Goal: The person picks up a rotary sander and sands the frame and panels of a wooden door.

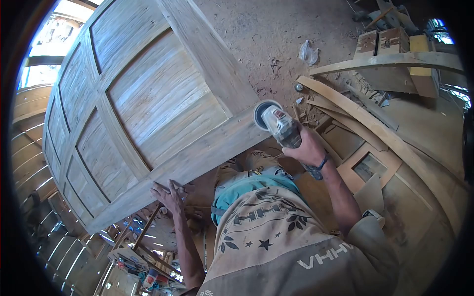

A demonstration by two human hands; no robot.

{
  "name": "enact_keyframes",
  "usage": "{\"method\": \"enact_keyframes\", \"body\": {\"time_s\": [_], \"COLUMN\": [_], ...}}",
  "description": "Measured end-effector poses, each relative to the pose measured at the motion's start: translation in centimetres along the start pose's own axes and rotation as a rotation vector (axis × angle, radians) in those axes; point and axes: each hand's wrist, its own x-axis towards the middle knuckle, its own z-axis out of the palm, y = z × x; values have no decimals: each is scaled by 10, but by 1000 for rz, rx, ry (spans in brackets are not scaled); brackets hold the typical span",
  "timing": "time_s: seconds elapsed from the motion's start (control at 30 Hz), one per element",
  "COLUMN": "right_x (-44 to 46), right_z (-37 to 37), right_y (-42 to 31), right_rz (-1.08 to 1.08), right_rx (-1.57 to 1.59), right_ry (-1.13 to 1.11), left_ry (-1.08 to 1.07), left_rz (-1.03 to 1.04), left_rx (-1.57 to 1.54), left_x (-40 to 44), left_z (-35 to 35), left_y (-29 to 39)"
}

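A large wooden panel door (158, 98) with several recessed panels lies in front of me, its surface greyish and streaked. My right hand (308, 147) is wrapped round the body of an angle grinder (280, 122). The grinder's round disc (266, 114) is over the near right corner of the door; whether it touches the wood I cannot tell. My left hand (169, 196) rests on the door's near edge with its fingers spread, holding nothing.
Long curved timber pieces (385, 123) and board offcuts (371, 165) lie to my right. Boxes (392, 42) stand at the back right. A plastic bag (308, 53) and wood shavings litter the dirt floor (247, 34). Tools lie on a low bench (131, 264) at lower left.
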Motion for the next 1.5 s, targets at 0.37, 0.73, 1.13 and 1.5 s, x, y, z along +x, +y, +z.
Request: {"method": "enact_keyframes", "body": {"time_s": [0.37,0.73,1.13,1.5], "right_x": [13,183,181,359], "right_z": [-6,-63,-99,-132], "right_y": [-5,-83,-81,-177], "right_rz": [-134,-264,-423,-592], "right_rx": [-52,-259,-425,-412], "right_ry": [-111,-105,-582,-671], "left_ry": [14,51,158,78], "left_rz": [-28,-62,-307,-502], "left_rx": [174,99,47,-128], "left_x": [2,3,-29,-95], "left_z": [11,22,62,100], "left_y": [9,21,100,264]}}
